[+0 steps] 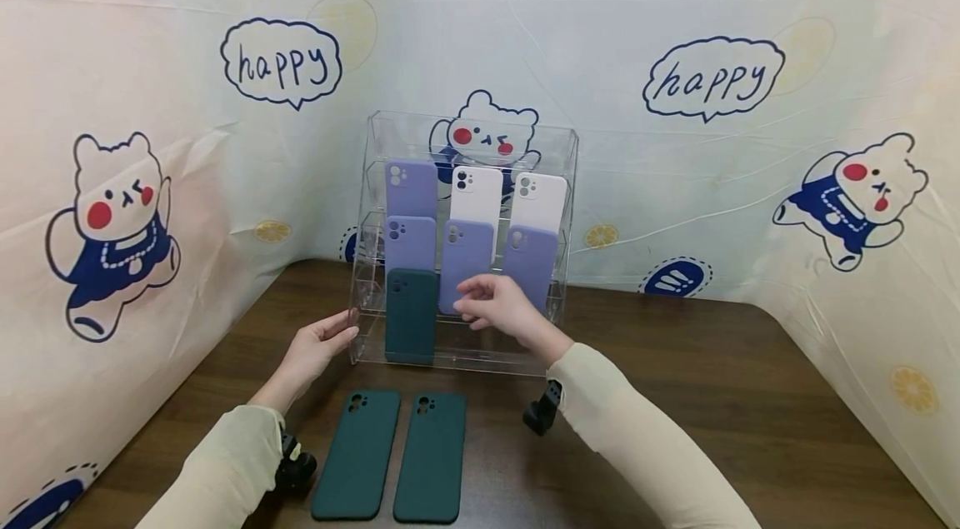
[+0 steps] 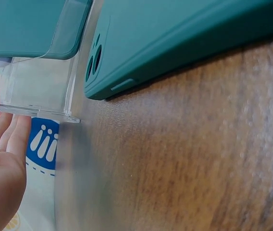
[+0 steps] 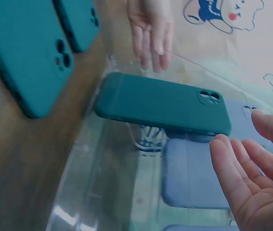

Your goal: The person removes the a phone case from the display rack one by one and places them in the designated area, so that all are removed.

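A clear tiered acrylic rack (image 1: 465, 358) stands upright with phone cases in its rows. My left hand (image 1: 311, 350) touches its left side; in the left wrist view, the fairly straight fingers (image 2: 14, 137) meet the panel's edge. My right hand (image 1: 502, 308) hovers before the middle purple case (image 1: 467, 250), fingers loosely bent and holding nothing. Just left of it, a dark green phone case (image 1: 411, 321) occupies the lowest row, also seen close to the right hand (image 3: 256, 178) in the right wrist view. Two green cases (image 1: 356, 454) (image 1: 430, 458) lie side by side on the table.
Behind the green row stand more purple cases (image 1: 411, 183) and two white cases (image 1: 477, 187) (image 1: 542, 196). The brown wooden table (image 1: 675, 412) meets a printed cloth backdrop (image 1: 600, 37) on its back and sides. Small black cameras (image 1: 543, 411) hang from both wrists.
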Available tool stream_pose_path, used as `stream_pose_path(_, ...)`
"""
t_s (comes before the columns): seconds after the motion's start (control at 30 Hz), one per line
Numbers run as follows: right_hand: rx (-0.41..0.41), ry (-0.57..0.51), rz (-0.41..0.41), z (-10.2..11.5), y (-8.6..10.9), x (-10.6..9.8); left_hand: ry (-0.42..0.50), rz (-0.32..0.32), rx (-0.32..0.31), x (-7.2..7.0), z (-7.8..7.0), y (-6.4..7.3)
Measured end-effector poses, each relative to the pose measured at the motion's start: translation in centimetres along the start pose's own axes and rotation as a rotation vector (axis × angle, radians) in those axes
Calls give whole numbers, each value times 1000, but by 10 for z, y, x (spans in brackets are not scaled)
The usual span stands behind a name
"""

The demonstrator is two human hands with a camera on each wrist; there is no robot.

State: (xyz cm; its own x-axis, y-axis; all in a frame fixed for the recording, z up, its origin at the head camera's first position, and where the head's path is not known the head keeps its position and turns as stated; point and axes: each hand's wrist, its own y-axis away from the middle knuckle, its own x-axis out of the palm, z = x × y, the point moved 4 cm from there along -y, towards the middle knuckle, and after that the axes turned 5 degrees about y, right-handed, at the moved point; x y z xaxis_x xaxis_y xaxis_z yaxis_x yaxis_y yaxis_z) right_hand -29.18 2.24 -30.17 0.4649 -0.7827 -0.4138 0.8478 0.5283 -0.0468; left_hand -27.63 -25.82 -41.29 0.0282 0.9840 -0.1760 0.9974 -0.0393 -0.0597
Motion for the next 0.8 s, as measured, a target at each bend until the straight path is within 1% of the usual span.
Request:
stream_pose_path(0.13,-19,8,-37,6,-9,-5,-12,0,-6,0,0,0)
stream_pose_path(0.37,-20,-20,-83,-19,-43,-2,-25,-2,-9,-1,1,-1)
stream_pose_path(0.57,-42,-33,-95,-19,-51,8,-24,-2,-13,-1,1,-1)
stream_pose_path(0.8,4,-74,-122,-26,-59,19,-34,-2,-17,-2,1,-1)
